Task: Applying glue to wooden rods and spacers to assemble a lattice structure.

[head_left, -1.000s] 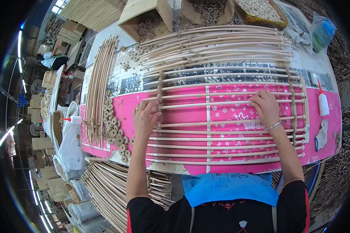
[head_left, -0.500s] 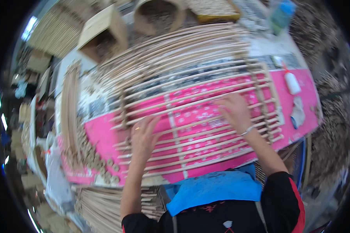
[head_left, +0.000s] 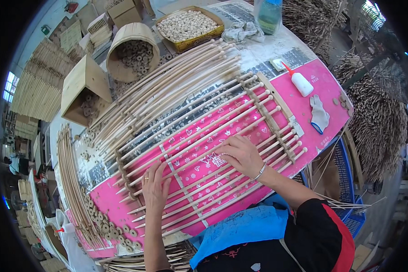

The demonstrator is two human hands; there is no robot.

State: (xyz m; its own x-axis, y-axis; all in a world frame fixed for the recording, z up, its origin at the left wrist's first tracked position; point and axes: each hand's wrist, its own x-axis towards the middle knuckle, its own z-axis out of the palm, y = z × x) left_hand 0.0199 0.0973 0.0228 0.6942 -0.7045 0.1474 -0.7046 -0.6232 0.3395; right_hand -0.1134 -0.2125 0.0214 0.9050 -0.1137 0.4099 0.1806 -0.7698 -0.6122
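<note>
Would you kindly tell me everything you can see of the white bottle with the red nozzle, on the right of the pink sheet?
The white, plastic-looking bottle has a rounded body and a slim, tapering red nozzle. It appears to lie on its side on the pink printed sheet, nozzle pointing toward the far left. Only the sheet visibly touches it; its fill level cannot be told.

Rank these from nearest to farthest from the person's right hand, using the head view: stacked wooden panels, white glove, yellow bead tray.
From the right hand:
1. White glove: to the right, on the pink cover.
2. Yellow bead tray: toward the top, past the rods.
3. Stacked wooden panels: upper left, beyond the table.
</note>
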